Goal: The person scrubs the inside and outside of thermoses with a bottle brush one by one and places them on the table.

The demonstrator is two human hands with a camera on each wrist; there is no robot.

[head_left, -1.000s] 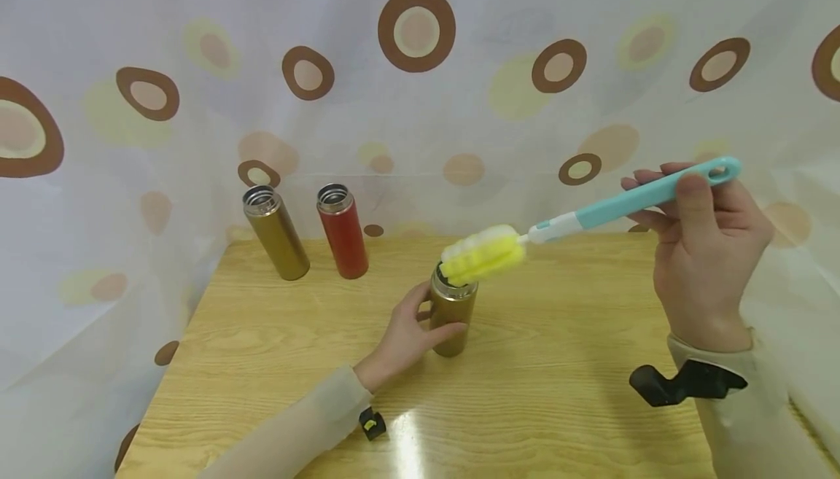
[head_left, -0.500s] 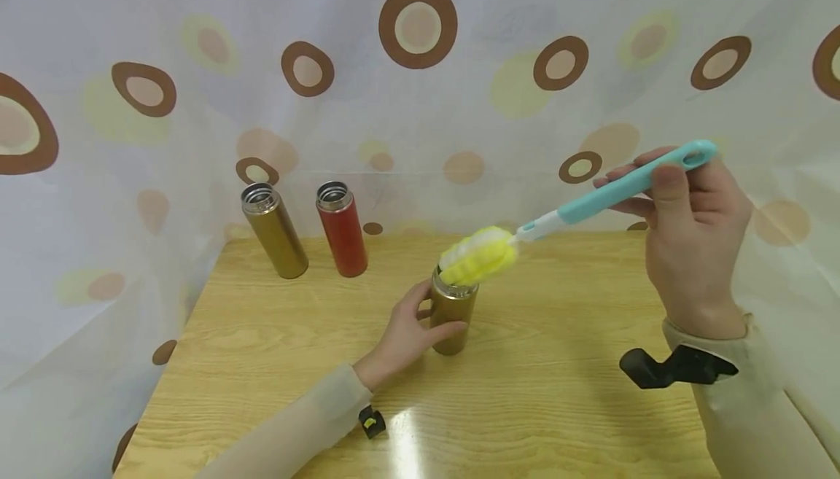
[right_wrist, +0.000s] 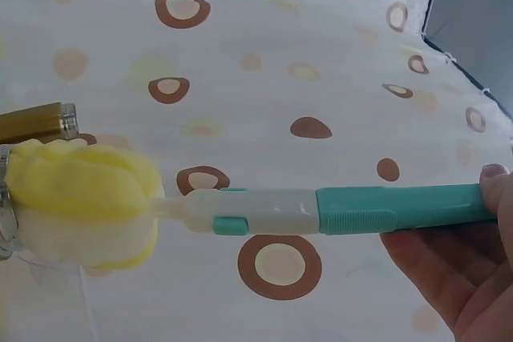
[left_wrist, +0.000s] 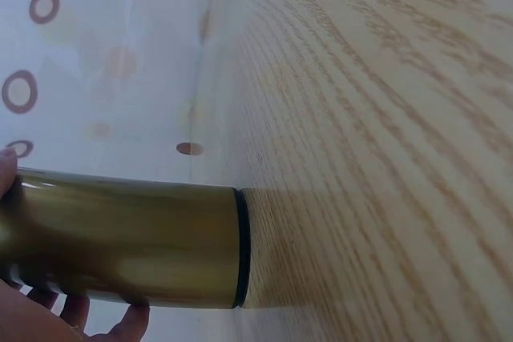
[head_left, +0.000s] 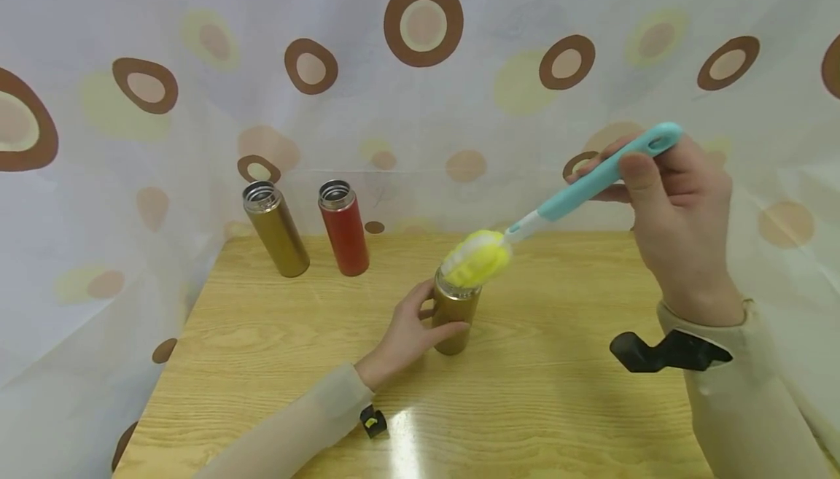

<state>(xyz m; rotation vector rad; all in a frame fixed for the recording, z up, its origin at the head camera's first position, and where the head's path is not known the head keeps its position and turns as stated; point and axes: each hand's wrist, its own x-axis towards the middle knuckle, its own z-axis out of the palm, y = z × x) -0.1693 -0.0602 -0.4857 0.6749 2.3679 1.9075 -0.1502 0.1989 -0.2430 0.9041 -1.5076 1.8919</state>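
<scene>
Near the middle of the table (head_left: 275,362) we see a gold flask (head_left: 454,315) standing upright, our left hand (head_left: 408,333) curled around its side. Our right hand (head_left: 679,224) pinches the teal handle of a bottle brush (head_left: 564,198), whose yellow sponge head (head_left: 477,259) rests at the flask's open mouth. Toward the far left corner stand another gold flask (head_left: 274,228) and a red flask (head_left: 344,228).

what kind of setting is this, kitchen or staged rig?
Probably a staged recording booth, not a kitchen: a small wooden table closed in on all sides by a circle-print curtain, with only three open flasks and a sponge bottle brush on hand. No sink or counter in view.
</scene>
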